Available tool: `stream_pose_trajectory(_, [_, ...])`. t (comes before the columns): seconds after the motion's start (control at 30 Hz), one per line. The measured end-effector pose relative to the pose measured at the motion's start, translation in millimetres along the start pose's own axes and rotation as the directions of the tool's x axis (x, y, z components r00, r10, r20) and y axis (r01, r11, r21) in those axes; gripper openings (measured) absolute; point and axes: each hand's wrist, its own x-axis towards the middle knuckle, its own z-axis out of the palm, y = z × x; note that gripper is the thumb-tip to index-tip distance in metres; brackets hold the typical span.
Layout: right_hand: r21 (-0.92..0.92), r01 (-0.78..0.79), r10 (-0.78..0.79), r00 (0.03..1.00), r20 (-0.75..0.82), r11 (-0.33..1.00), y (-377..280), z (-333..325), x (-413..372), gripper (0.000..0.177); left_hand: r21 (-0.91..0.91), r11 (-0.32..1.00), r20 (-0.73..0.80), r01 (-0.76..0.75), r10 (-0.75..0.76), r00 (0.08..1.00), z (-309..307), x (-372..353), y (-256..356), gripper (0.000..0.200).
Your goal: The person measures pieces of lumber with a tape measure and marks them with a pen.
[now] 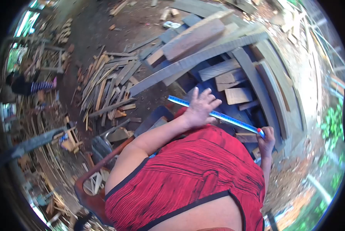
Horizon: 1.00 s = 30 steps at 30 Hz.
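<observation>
A long, narrow blue strip with pale marks, ruler-like, slants across in front of my red top. My right hand is closed around its near right end, where a small red and white piece shows at the fingers. Over the strip's middle part lies my left hand, its fingers spread and the strip passing beneath the palm. The far left end of the strip sticks out beyond my left hand. Just past both hands are stacked wooden boards and blocks, among them a short pale block.
A long grey plank lies across the wood stack, with a thick beam behind it. Scrap sticks are heaped on the dirt floor at left. Beside me is a reddish-brown chair frame. Another person is at far left.
</observation>
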Motion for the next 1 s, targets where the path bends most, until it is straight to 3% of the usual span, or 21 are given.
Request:
stream_pose_trajectory(0.17, [-0.043, 0.08, -0.078, 0.996, 0.053, 0.996, -10, -16, 23, 0.018, -0.045, 0.997, 0.034, 0.06, -0.058, 0.998, 10, -15, 1, 0.042])
stream_pose_trajectory(0.23, [-0.04, 0.093, -0.088, 0.99, 0.11, 0.995, -6, -17, 33, 0.023, -0.141, 0.986, 0.018, 0.087, -0.085, 0.996, 8, -20, 2, 0.03])
stream_pose_trajectory(0.3, [-0.074, 0.225, -0.227, 0.974, -0.013, 0.971, -11, -19, 46, 0.037, -0.171, 0.976, -0.016, 0.131, -0.136, 0.991, 7, -25, 3, 0.029])
stream_pose_trajectory(0.33, [-0.119, 0.271, -0.276, 0.961, -0.032, 0.955, -7, -22, 52, 0.053, -0.208, 0.966, -0.039, 0.152, -0.164, 0.986, 6, -28, 3, 0.028])
stream_pose_trajectory(0.37, [-0.112, 0.286, -0.29, 0.957, -0.024, 0.952, -11, -22, 57, 0.053, -0.204, 0.965, -0.047, 0.166, -0.179, 0.983, 5, -31, 1, 0.028])
stream_pose_trajectory(0.43, [-0.06, 0.245, -0.252, 0.947, -0.199, 0.968, -22, -25, 64, 0.059, -0.337, 0.917, -0.118, 0.213, -0.266, 0.957, 6, -35, -7, 0.027])
stream_pose_trajectory(0.5, [-0.051, 0.227, -0.233, 0.951, -0.203, 0.972, -20, -32, 65, 0.059, -0.424, 0.876, -0.162, 0.231, -0.325, 0.932, 8, -37, -15, 0.025])
stream_pose_trajectory(0.57, [0.039, 0.074, -0.067, 0.986, -0.156, 0.997, -10, -31, 66, 0.059, -0.496, 0.818, -0.224, 0.292, -0.445, 0.867, 4, -39, -23, 0.024])
stream_pose_trajectory(0.6, [-0.084, 0.315, -0.326, 0.917, -0.228, 0.945, -15, -27, 69, 0.052, -0.491, 0.809, -0.232, 0.324, -0.48, 0.846, -1, -36, -25, 0.023])
stream_pose_trajectory(0.63, [-0.075, 0.331, -0.339, 0.911, -0.233, 0.941, -15, -23, 67, 0.052, -0.482, 0.813, -0.247, 0.327, -0.484, 0.84, 1, -33, -30, 0.023])
stream_pose_trajectory(0.8, [0.059, 0.227, -0.228, 0.974, -0.004, 0.972, -16, 6, 45, 0.035, -0.408, 0.802, -0.305, 0.437, -0.571, 0.762, 33, -2, -58, 0.03])
stream_pose_trajectory(1.0, [0.254, 0.045, -0.079, 0.989, 0.123, 0.966, -14, 49, 9, 0.032, -0.362, 0.824, -0.318, 0.435, -0.548, 0.774, 56, 33, -68, 0.034])
